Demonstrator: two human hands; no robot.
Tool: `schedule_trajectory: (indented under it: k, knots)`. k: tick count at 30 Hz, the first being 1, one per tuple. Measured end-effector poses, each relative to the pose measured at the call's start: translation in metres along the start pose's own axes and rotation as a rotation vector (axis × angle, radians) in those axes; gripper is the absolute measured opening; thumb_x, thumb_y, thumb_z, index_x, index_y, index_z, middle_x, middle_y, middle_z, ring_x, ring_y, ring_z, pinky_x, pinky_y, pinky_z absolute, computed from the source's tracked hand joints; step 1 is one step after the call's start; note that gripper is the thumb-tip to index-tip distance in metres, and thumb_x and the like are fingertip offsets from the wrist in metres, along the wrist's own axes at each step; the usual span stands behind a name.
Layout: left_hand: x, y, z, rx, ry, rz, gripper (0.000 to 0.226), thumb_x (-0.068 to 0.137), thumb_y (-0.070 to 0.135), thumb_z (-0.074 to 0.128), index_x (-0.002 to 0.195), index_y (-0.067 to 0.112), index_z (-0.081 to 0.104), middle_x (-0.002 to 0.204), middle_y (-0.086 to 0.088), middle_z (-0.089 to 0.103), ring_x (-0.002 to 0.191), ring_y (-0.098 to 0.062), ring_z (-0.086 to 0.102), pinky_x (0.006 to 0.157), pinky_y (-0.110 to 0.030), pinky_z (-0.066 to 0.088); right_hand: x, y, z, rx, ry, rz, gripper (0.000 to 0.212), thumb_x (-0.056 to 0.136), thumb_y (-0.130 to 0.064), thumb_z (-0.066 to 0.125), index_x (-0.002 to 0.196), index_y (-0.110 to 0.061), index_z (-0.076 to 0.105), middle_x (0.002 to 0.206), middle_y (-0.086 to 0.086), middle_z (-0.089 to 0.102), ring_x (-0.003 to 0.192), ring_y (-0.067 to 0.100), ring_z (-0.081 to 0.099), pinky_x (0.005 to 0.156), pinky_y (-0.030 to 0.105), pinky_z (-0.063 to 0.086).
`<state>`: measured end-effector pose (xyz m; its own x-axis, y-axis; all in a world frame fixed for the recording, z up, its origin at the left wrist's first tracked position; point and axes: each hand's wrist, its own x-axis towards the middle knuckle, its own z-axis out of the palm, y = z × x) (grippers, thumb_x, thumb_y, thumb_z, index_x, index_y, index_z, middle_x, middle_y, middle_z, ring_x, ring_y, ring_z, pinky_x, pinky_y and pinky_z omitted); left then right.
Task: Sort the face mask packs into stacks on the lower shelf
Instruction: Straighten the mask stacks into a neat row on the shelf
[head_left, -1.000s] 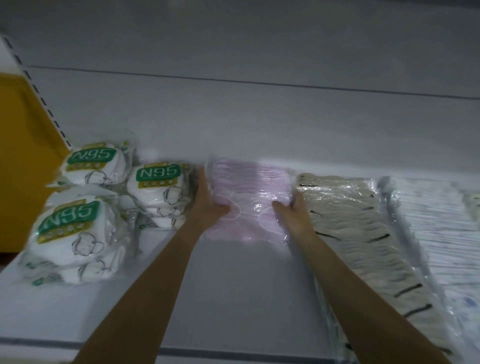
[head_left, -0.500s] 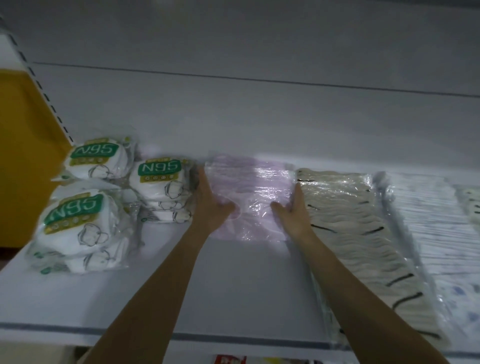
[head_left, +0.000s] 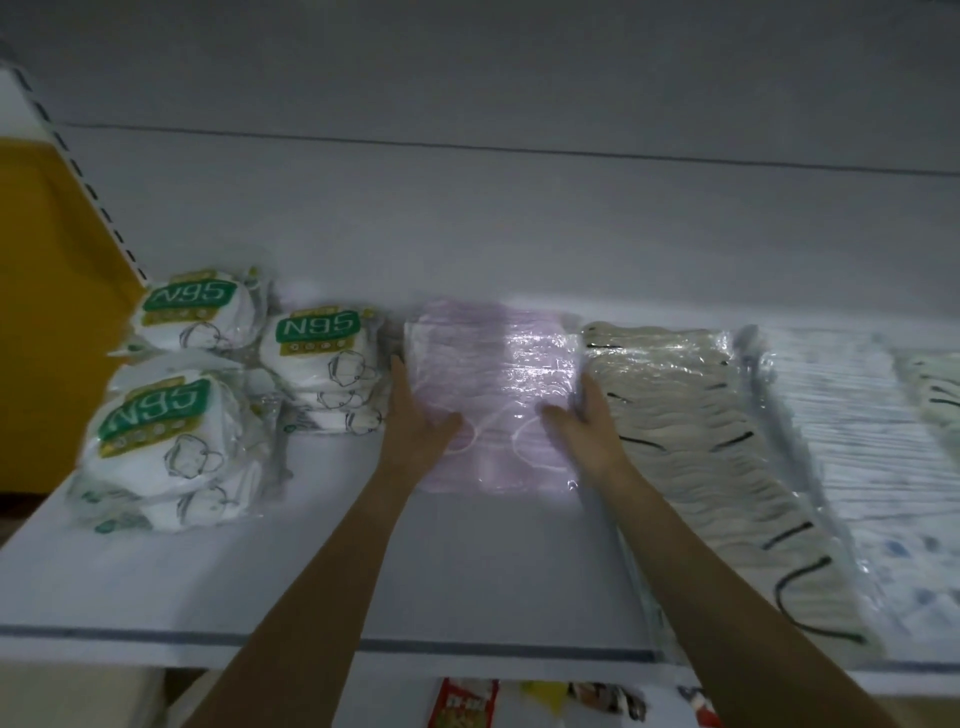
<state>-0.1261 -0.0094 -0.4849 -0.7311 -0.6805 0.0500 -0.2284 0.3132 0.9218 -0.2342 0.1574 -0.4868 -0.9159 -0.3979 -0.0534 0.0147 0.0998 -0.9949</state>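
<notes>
A white shelf (head_left: 467, 582) with a dark strip (head_left: 156, 635) along its front edge stands against a pale grey back panel (head_left: 519, 234) crossed by a thin seam (head_left: 519, 150). At the left are a slotted white upright (head_left: 88, 192) and a yellow side panel (head_left: 47, 312). The light is dim.

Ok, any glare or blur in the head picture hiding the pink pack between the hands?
Head view: dim overall; bright glare on the pink pack beside the right hand, washing out its right half; N95 packs at left slightly soft, labels legible.
</notes>
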Motion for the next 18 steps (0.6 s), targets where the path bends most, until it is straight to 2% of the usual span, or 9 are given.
schedule_trajectory:
  k: [2, 3, 6, 8, 9, 11, 13, 16, 18]
  knots:
    - [-0.002, 0.001, -0.003, 0.014, 0.004, 0.011, 0.113, 0.069, 0.025, 0.076, 0.15, 0.019, -0.002, 0.152, -0.012, 0.028, 0.135, -0.025, 0.035, 0.111, -0.04, 0.032, -0.001, -0.002, -0.001, -0.038, -0.012, -0.008, 0.094, 0.057, -0.051, 0.079, 0.136, -0.018, 0.039, 0.121, 0.002, 0.042, 0.104, 0.02, 0.044, 0.088, 0.034, 0.041]
    - [-0.005, 0.001, -0.005, 0.002, -0.005, -0.005, 0.109, 0.073, 0.021, 0.076, 0.15, 0.016, -0.001, 0.154, -0.01, 0.022, 0.139, -0.024, 0.029, 0.112, -0.043, 0.03, -0.002, -0.002, 0.0, -0.054, -0.011, 0.028, 0.097, 0.056, -0.051, 0.077, 0.138, -0.016, 0.037, 0.117, 0.001, 0.042, 0.102, 0.018, 0.043, 0.086, 0.033, 0.04]
    - [-0.009, 0.003, -0.007, -0.01, -0.005, 0.055, 0.1, 0.08, 0.017, 0.072, 0.15, 0.014, 0.001, 0.157, -0.003, 0.012, 0.143, -0.019, 0.018, 0.114, -0.036, 0.023, -0.007, 0.001, 0.001, -0.069, -0.017, 0.027, 0.1, 0.063, -0.051, 0.074, 0.145, -0.018, 0.027, 0.135, 0.001, 0.041, 0.122, 0.021, 0.043, 0.103, 0.043, 0.037]
    - [-0.015, 0.001, -0.008, 0.044, 0.001, 0.035, 0.095, 0.082, 0.014, 0.07, 0.15, 0.009, 0.003, 0.157, -0.008, 0.011, 0.144, -0.021, 0.014, 0.112, -0.028, 0.017, -0.006, 0.01, 0.0, -0.152, 0.027, 0.036, 0.103, 0.055, -0.071, 0.073, 0.138, -0.026, 0.033, 0.138, 0.003, 0.04, 0.126, 0.024, 0.04, 0.103, 0.045, 0.036]
    - [-0.018, -0.002, -0.008, 0.056, 0.012, 0.03, 0.095, 0.082, 0.018, 0.07, 0.149, 0.006, 0.003, 0.157, -0.011, 0.01, 0.144, -0.023, 0.013, 0.113, -0.028, 0.014, -0.009, 0.009, 0.0, -0.203, 0.057, 0.01, 0.105, 0.054, -0.075, 0.07, 0.139, -0.024, 0.033, 0.141, 0.006, 0.039, 0.13, 0.026, 0.038, 0.103, 0.047, 0.037]
    - [-0.025, -0.006, -0.008, 0.09, 0.019, 0.048, 0.096, 0.079, 0.032, 0.067, 0.148, 0.004, 0.006, 0.157, -0.013, 0.01, 0.144, -0.024, 0.012, 0.114, -0.03, 0.012, -0.018, 0.006, 0.0, -0.249, 0.055, -0.037, 0.105, 0.06, -0.068, 0.066, 0.143, -0.015, 0.031, 0.147, 0.009, 0.035, 0.136, 0.027, 0.034, 0.107, 0.05, 0.036]
    - [-0.029, -0.007, -0.008, 0.124, 0.042, 0.025, 0.09, 0.082, 0.026, 0.067, 0.148, 0.004, 0.011, 0.156, -0.014, 0.014, 0.143, -0.025, 0.016, 0.112, -0.027, 0.015, -0.029, -0.008, 0.002, -0.252, 0.004, -0.034, 0.101, 0.063, -0.06, 0.068, 0.144, -0.013, 0.031, 0.146, 0.008, 0.038, 0.133, 0.024, 0.039, 0.107, 0.049, 0.038]
    - [-0.032, -0.007, -0.009, 0.069, -0.003, 0.043, 0.086, 0.082, 0.024, 0.067, 0.148, 0.007, 0.015, 0.154, -0.013, 0.02, 0.142, -0.026, 0.021, 0.113, -0.033, 0.019, -0.037, -0.015, 0.001, -0.308, -0.062, -0.06, 0.077, 0.082, -0.032, 0.07, 0.145, -0.009, 0.031, 0.139, 0.002, 0.04, 0.124, 0.018, 0.043, 0.106, 0.044, 0.039]
    - [-0.037, -0.007, -0.011, 0.085, -0.044, 0.043, 0.086, 0.082, 0.025, 0.065, 0.148, 0.006, 0.015, 0.154, -0.015, 0.018, 0.142, -0.027, 0.019, 0.115, -0.035, 0.019, -0.044, -0.018, 0.001, -0.564, -0.08, -0.133, 0.062, 0.086, -0.033, 0.062, 0.136, -0.002, 0.042, 0.133, 0.01, 0.045, 0.124, 0.026, 0.043, 0.105, 0.042, 0.037]
